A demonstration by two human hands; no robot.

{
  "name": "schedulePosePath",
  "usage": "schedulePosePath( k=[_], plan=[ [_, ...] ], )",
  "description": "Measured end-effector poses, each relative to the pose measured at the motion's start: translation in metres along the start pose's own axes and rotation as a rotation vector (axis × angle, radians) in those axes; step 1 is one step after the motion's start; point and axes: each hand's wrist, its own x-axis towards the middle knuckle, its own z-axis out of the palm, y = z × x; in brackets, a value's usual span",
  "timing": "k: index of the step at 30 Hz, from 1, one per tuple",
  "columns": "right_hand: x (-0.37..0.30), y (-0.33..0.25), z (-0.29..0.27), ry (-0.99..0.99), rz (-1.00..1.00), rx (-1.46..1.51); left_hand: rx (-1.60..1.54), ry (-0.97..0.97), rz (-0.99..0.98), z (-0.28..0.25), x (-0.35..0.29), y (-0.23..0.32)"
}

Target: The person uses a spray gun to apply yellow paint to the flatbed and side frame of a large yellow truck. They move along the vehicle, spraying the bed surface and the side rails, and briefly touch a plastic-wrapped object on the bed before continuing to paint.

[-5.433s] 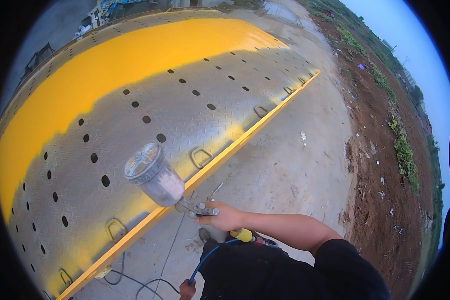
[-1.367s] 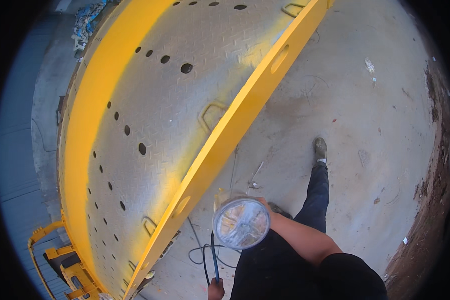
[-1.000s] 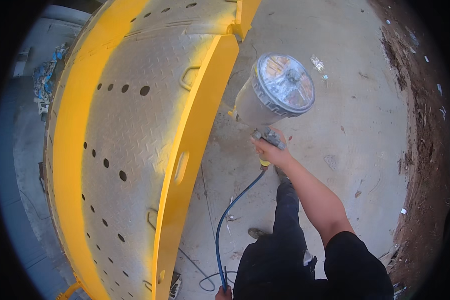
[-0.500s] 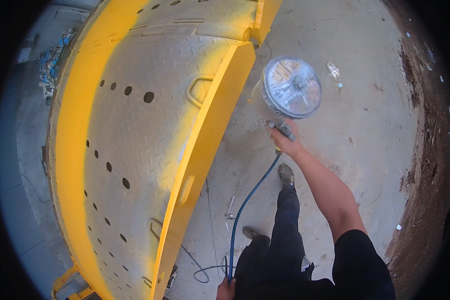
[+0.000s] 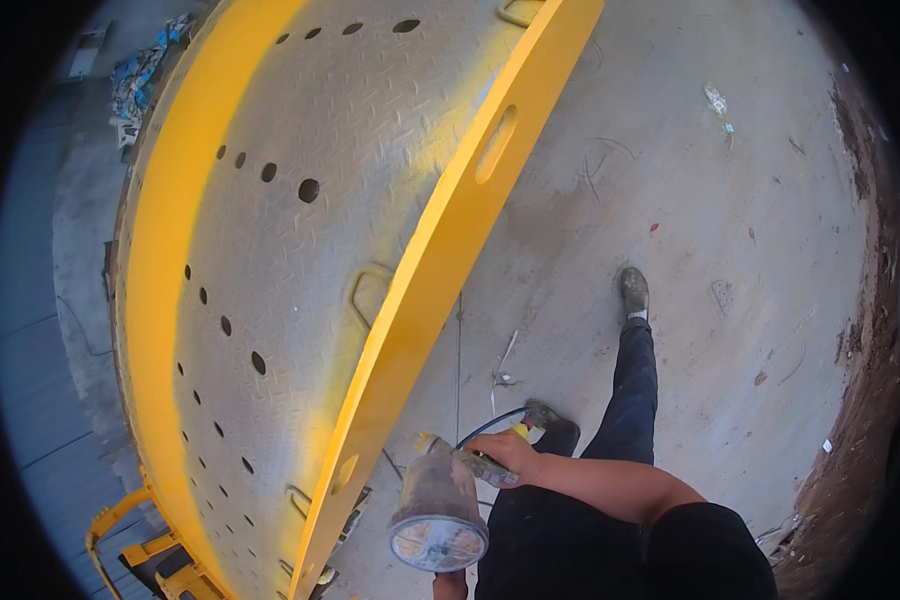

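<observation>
Right hand [image 5: 510, 450] wrapped round spray gun [image 5: 490, 469]; left hand [image 5: 450, 586] partly hidden, grip unclear, yellow-edged deck [image 5: 305, 260] alongside

Yellow edge beam [image 5: 445, 260]: metal, painted smooth, with a soft sheen. Left of the beam, I see from my remote post a metal tread plate [image 5: 370, 130], raised-patterned, dull grey, hazed yellow in places; its broad yellow stripe [image 5: 165, 210] looks smooth and evenly coated. Beside the beam's lower part, I note a spray gun [image 5: 488, 470] of dull grey metal, with a cup [image 5: 438, 490] of cloudy, stained plastic and a clearer, glossier lid [image 5: 438, 543]. Right of the beam: matt concrete [image 5: 670, 400], dark cloth trousers [image 5: 627, 385], rough, crumbly soil [image 5: 840, 500].
</observation>
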Motion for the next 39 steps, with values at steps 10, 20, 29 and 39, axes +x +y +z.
schedulePosePath(
  k=[10, 20, 29, 39],
  plan=[
    [-0.025, 0.048, 0.037, 0.106, 0.146, 0.327, 0.033, 0.044, 0.236, 0.034, -0.016, -0.097],
    [0.077, 0.029, -0.319, 0.610, 0.139, 0.113, -0.034, 0.089, 0.368, -0.024, 0.000, 0.138],
    [0.129, 0.011, -0.536, 0.615, 0.334, 0.284, -0.057, -0.069, 0.293, -0.058, -0.020, 0.333],
    [0.194, -0.057, -0.710, 0.559, 0.439, -0.069, -0.113, -0.152, 0.252, -0.056, 0.042, 0.462]
  ],
)
